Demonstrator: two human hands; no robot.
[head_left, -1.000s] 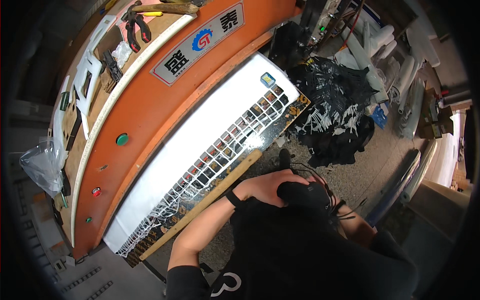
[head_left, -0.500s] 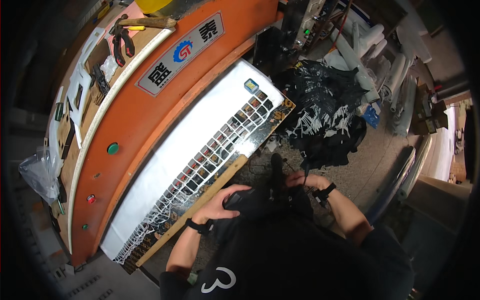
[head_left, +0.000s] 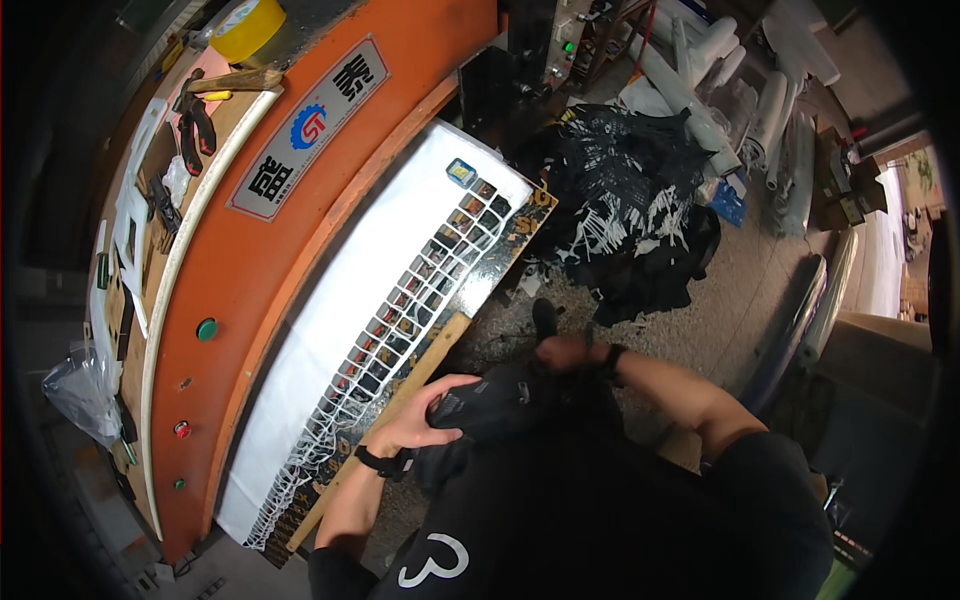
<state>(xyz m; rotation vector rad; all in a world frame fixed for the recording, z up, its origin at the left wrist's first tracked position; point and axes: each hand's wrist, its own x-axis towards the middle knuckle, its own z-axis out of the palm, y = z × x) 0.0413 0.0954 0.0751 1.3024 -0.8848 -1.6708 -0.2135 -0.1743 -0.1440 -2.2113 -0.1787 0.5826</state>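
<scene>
Has pliers [head_left: 197, 132] left of the orange beam [head_left: 235, 280], perhaps for reach. Right of the beam, has a white sheet [head_left: 340, 295] on a board [head_left: 532, 215], presumably for backing. Farther right of it, with left hand [head_left: 410, 418], thumb and fingers spread, clasps a black pouch [head_left: 490, 402], probably steadying; beyond, can't make out grip of blurred right hand [head_left: 567, 352].

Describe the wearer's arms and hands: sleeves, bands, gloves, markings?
Left hand and right hand: both ungloved, the right one shadowed and blurred. A black band circles each wrist: left band, right band. Short black sleeves, left sleeve and right sleeve, leave the forearms bare. The black top carries a white curved marking.
</scene>
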